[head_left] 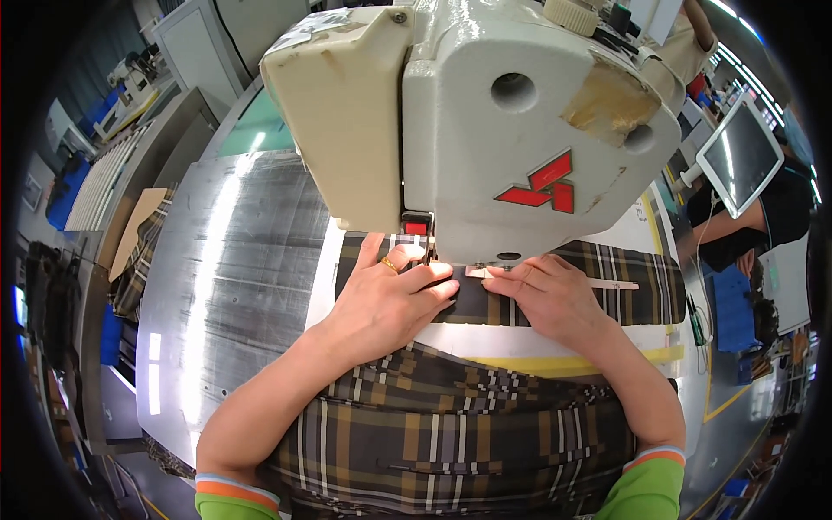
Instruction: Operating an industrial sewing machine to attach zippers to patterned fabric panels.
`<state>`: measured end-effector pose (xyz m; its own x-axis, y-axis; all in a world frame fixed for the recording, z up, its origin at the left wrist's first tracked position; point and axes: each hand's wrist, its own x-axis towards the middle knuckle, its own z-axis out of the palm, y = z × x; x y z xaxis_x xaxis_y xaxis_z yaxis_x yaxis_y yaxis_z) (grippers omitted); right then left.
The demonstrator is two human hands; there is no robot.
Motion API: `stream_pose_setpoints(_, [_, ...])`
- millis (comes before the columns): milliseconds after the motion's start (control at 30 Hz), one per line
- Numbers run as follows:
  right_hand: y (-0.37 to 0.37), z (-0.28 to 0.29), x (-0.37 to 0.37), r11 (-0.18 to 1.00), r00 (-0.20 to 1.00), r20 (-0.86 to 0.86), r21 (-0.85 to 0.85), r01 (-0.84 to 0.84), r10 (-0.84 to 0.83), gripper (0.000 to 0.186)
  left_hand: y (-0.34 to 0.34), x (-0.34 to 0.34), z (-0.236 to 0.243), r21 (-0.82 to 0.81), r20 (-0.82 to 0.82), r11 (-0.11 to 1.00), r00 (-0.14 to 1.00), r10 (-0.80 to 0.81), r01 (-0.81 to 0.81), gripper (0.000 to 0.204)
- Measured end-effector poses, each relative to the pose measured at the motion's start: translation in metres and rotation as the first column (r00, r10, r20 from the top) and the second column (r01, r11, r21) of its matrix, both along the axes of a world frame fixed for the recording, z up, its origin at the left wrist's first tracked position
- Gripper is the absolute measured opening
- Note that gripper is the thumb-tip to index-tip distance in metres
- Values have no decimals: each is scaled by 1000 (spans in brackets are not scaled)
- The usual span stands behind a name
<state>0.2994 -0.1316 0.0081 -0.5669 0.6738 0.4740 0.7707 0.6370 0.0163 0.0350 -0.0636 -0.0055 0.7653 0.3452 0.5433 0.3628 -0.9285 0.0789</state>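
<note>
Under the head of a sewing machine (529, 113), a dark plaid fabric piece (654, 273) lies on the bed. My left hand (386, 290) rests on the fabric to the left of the needle area, fingers stretched out and pressing down, with a ring on one finger. My right hand (555, 295) pinches a narrow pale pink strip (615, 284) at the right of the needle area. One end of the strip shows past my fingertips and the other sticks out to the right. The needle tip is hard to make out between my hands.
A larger plaid cloth (451, 442) bunches toward me over the near edge. White and yellow tape (563, 364) runs along the bed. To the left spreads a shiny metal tabletop (234, 277). A tablet screen (739, 156) stands at right, near another person's arm (724, 227).
</note>
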Motion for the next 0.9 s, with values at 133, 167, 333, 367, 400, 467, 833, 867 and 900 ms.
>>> stream_pose_setpoints(133, [0, 0, -1, 1000, 1000, -11, 7, 18, -18, 30, 2, 0, 1, -28, 19, 1000, 1000, 6, -5, 20])
stream_pose_setpoints(167, [-1, -1, 0, 1000, 1000, -14, 6, 18, -18, 30, 1, 0, 2, -28, 16, 1000, 1000, 6, -6, 20])
stream_pose_setpoints(333, [0, -1, 1, 1000, 1000, -29, 7, 2, -2, 31, -1, -4, 11, -61, -47, 998, 999, -3, 0, 23])
stream_pose_setpoints(367, [0, -1, 1, 1000, 1000, -28, 7, 1, -1, 31, -1, -4, 11, -61, -46, 998, 999, -1, -1, 23])
stream_pose_setpoints(400, [-1, 0, 2, 1000, 1000, -24, 16, 4, -4, 31, -2, -5, 12, -39, -45, 999, 999, -3, 2, 24])
stream_pose_setpoints(467, [-3, -4, 3, 1000, 999, -28, 7, 15, -15, 31, -2, -3, 8, -34, -53, 999, 998, -14, 12, 25])
stream_pose_setpoints(833, [-2, -3, 1, 999, 1000, -26, 49, 0, 1, 34, -1, -4, 11, -6, -35, 1000, 999, -12, 12, 21])
stream_pose_setpoints(867, [-1, -3, 3, 999, 1000, -29, 50, 2, -1, 34, 0, -3, 11, 2, -40, 1000, 999, -3, 3, 22])
stream_pose_setpoints(900, [-1, -4, 4, 999, 1000, -15, 43, -4, 4, 33, 0, -3, 12, 3, -44, 1000, 999, -5, 5, 22])
